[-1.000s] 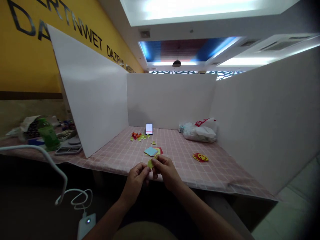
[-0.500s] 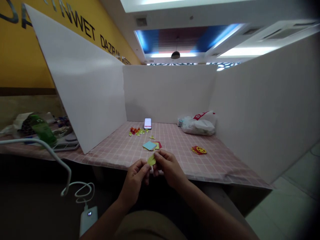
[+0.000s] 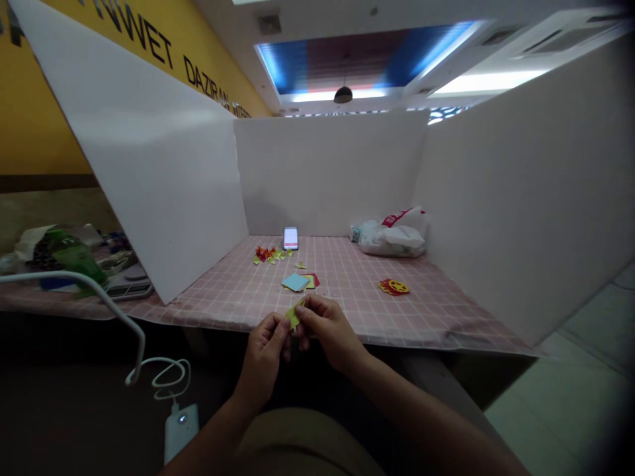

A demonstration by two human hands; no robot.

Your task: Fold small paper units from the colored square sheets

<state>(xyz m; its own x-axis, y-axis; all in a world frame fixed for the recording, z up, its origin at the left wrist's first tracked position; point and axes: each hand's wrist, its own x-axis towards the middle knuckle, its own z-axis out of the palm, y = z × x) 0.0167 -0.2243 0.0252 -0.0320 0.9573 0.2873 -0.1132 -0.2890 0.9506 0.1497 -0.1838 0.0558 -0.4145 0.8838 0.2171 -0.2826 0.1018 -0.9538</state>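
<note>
Both hands sit slightly lower and nearer the tabletop's [image 3: 436,317] front edge than before, left hand [image 3: 265,354] and right hand [image 3: 325,330] together, fingertips pinched on the small yellow-green paper piece [image 3: 294,315] held just off that edge.
</note>
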